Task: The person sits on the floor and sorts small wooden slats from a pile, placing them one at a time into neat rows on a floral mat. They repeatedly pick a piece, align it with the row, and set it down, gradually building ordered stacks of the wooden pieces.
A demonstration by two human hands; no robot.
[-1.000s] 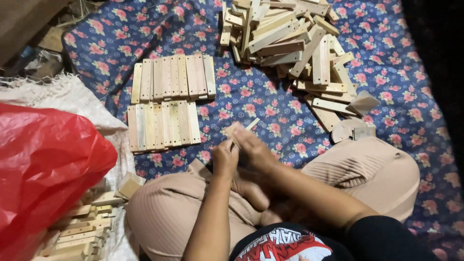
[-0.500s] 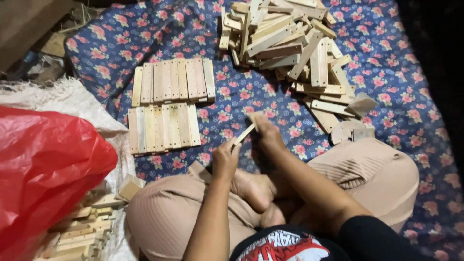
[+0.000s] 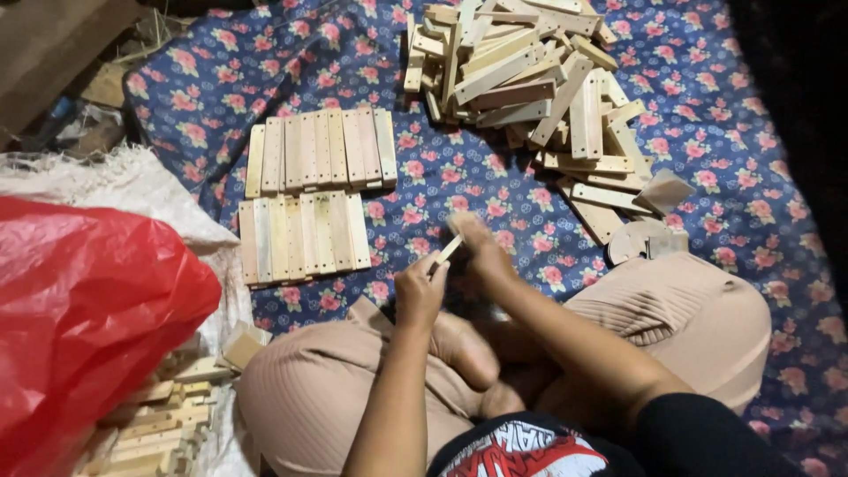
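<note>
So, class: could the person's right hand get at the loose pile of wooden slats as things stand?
Probably yes. The right hand is at the small wooden stick that the left hand holds, and only bare floral cloth lies between it and the loose pile of slats. It would have to leave the stick first.

Red plastic bag (image 3: 84,327), floral blue cloth (image 3: 733,168), white sack (image 3: 115,190)

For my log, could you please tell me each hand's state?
Left hand: closed on a small wooden stick.
Right hand: blurred, on the stick's far end; grip unclear.
</note>
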